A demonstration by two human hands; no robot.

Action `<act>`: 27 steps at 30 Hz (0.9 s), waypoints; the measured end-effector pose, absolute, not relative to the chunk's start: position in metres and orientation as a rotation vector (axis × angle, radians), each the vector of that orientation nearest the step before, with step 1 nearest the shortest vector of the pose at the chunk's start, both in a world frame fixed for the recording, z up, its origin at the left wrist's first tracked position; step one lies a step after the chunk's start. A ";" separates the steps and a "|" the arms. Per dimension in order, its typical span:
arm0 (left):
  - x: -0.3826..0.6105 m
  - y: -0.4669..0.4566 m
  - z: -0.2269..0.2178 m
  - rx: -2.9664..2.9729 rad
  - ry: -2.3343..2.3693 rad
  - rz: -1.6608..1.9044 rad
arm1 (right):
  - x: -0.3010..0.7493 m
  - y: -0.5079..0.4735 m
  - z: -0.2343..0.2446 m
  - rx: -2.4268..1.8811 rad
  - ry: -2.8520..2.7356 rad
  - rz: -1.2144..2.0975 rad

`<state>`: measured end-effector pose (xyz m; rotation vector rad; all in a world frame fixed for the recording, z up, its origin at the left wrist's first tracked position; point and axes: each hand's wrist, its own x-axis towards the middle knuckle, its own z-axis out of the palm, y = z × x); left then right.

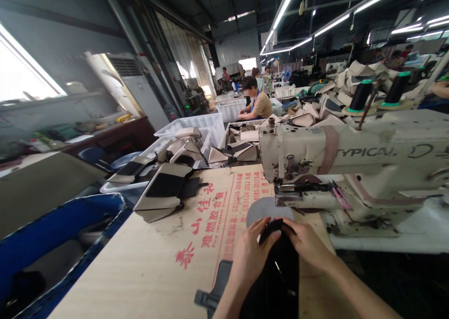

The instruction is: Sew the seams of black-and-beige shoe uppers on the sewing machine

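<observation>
Both my hands meet over a black fabric piece [280, 267] at the front of the plywood table [140, 258]. With thumb and fingers, my left hand [254, 249] pinches its upper edge. On the other side of that edge, my right hand [303, 239] grips the same piece, its fingertips partly hidden. A dark flat part with a tab [220, 286] lies beside my left wrist, partly covered by the arm. Just beyond my hands is a grey round disc [268, 210], below the head of a sewing machine [280, 164].
Pink-handled snips [339, 195] rest on the machine's arm. A beige and black sewn piece [164, 190] lies at the table's far left corner. White bins [189, 122] hold more such pieces. A blue-rimmed container [87, 263] stands left. A person [261, 105] works further back.
</observation>
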<state>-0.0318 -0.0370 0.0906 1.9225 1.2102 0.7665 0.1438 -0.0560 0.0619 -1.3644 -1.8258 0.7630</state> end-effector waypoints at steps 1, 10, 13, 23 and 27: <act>-0.031 -0.036 0.090 1.932 1.207 0.768 | 0.145 -0.056 0.063 -1.367 -1.821 0.786; -0.032 -0.027 0.092 2.029 1.028 0.631 | 0.153 -0.050 0.088 -1.271 -1.934 0.656; -0.035 -0.034 0.084 1.998 1.173 0.656 | 0.155 -0.048 0.083 -1.296 -2.003 0.617; -0.046 -0.020 0.102 2.389 1.038 0.572 | 0.163 -0.044 0.088 -1.185 -1.972 0.454; -0.035 -0.005 0.105 2.334 0.976 0.550 | 0.167 -0.035 0.075 -1.185 -1.961 0.424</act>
